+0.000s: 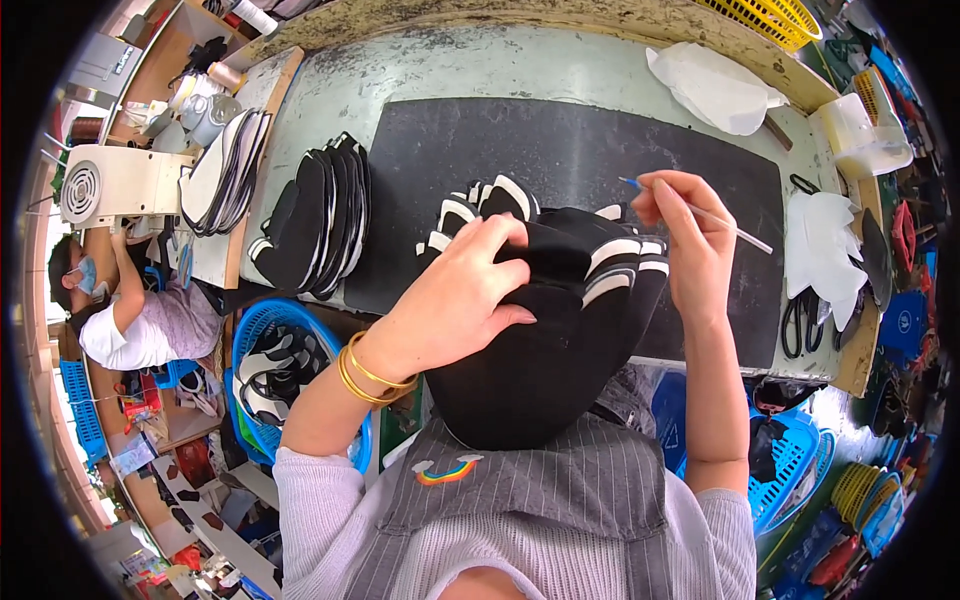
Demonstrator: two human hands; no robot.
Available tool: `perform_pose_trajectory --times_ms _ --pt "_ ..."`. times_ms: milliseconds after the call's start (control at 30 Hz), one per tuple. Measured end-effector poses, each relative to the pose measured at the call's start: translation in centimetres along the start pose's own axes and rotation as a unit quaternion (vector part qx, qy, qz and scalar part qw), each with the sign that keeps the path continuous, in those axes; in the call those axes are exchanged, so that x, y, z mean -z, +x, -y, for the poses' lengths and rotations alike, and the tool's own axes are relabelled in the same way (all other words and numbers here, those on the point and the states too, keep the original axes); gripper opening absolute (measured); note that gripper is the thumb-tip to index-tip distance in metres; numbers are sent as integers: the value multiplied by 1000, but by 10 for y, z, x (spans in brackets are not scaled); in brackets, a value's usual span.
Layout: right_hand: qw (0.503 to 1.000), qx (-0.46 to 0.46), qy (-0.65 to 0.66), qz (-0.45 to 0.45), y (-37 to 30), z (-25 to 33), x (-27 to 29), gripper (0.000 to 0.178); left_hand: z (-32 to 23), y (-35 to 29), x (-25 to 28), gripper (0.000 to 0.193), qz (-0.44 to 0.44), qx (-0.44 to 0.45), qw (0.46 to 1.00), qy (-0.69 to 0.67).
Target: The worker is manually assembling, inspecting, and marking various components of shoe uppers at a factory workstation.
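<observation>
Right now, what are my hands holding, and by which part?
Your right hand holds a pen-like tool near its blue tip; your left hand is on the black pieces, its grip unclear.

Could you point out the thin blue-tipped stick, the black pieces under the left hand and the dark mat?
Blue-tipped stick (751, 239), head view: its pale shaft.
Black pieces (508, 365), head view: the large black face.
Dark mat (580, 140), head view: its bare surface.

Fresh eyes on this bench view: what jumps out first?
Probably the fanned black pieces with white edges, front and centre, held by the left hand. Then the blue-tipped pen in the right hand, over the dark mat. Lastly, the rainbow patch on the striped apron, bottom centre.
</observation>
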State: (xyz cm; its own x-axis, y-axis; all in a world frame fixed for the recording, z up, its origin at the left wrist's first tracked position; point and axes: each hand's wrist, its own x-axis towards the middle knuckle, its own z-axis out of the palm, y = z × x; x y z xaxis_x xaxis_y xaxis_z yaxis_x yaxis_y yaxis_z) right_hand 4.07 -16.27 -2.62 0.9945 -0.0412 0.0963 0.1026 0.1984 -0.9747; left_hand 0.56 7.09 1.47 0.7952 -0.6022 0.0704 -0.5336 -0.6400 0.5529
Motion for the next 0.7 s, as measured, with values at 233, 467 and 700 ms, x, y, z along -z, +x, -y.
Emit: perform_pose_trajectory --times_ms 233,467,700 --pt "972 -145 31 184 -8 14 -5 13 -23 -22 9 33 -6 -91 984 -152" --pt "954 -20 -201 222 -21 -15 -19 11 -5 -13 9 42 70 -82 987 -116" --pt "946 -66 -196 248 -19 -16 -15 10 13 4 4 33 70 -62 995 -38"
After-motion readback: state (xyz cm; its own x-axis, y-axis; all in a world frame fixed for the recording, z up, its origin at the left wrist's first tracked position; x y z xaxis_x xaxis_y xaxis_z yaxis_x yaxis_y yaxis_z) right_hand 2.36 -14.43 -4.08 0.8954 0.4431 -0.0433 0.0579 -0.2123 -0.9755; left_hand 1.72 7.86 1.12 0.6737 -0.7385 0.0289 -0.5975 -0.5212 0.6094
